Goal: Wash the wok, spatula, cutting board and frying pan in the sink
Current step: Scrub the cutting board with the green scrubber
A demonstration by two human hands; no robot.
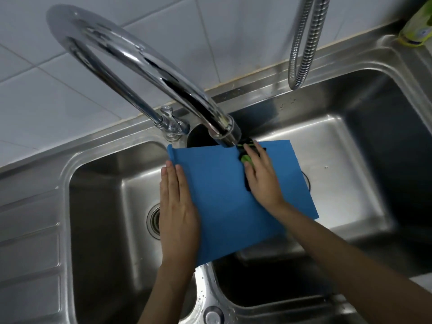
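- Our left hand (pixel 177 211) lies flat with fingers straight and together, palm pressed along the left edge of a thin blue rectangular plastic cutting board (pixel 230 195); it braces rather than grips.
- Our right hand (pixel 261 177) presses a green and black scrubbing sponge (pixel 246 157) onto the board's upper area, fingers curled over it.
- The board sits tilted over the divider between the two basins of the stainless steel double sink (pixel 98 183), spanning both.
- The curved chrome tap (pixel 145 66) ends just above the board's far edge, touching close to the sponge.
- The left basin's drain (pixel 153 220) shows beside our left hand; both basins have open room around the board.
- A ribbed metal hose (pixel 301 45) hangs at the back right.
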